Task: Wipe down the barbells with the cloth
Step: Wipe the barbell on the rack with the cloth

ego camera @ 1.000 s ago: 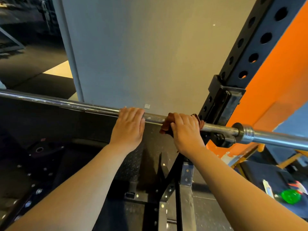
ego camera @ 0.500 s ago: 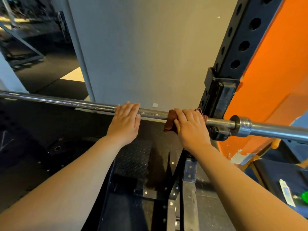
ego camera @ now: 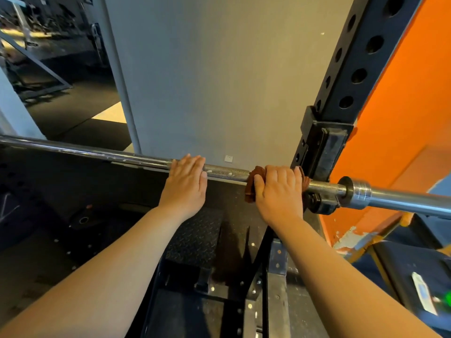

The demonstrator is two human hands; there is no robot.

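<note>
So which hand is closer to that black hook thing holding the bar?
The right hand. It grips the brown cloth on the barbell right beside the black hook. The left hand rests farther along the bar, away from it.

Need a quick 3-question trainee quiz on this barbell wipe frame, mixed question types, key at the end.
1. True or false: the left hand holds the cloth.
2. Multiple choice: where on the barbell is the cloth? A) at the far left end B) just left of the rack hook C) out on the sleeve, beyond the collar
3. Fill in: the right hand wraps the cloth around the ____.

Key:
1. False; the left hand rests bare on the bar, and the right hand grips the cloth.
2. B
3. barbell shaft
</note>
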